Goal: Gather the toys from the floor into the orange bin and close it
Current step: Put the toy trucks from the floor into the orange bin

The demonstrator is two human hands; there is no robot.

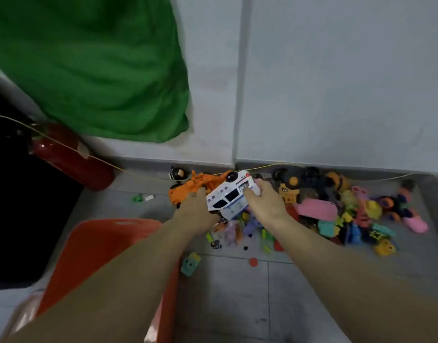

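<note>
Apparently both hands, white car [231, 197] (blurred)

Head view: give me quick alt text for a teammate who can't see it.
Both hands grip a white toy car above a heap of toys on the grey floor, the left hand on its left side and the right hand on its right. An orange bin stands open at lower left.

The orange bin [109, 243] is cut off below and half hidden by the forearms.
</note>
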